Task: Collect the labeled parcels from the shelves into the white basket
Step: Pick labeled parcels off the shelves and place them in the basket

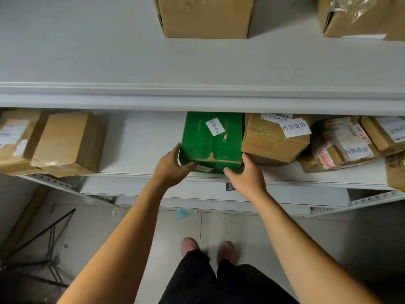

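Left hand, right hand gripping green parcel, white Chinese-character label

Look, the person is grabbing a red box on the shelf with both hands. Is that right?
Not quite. The box is green, not red. The head view shows the left hand and the right hand gripping its near corners on the shelf.

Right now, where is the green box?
In the head view, the green box sits mid-frame on the middle shelf, beside a brown box on its right, held between the left hand and right hand at its near corners.
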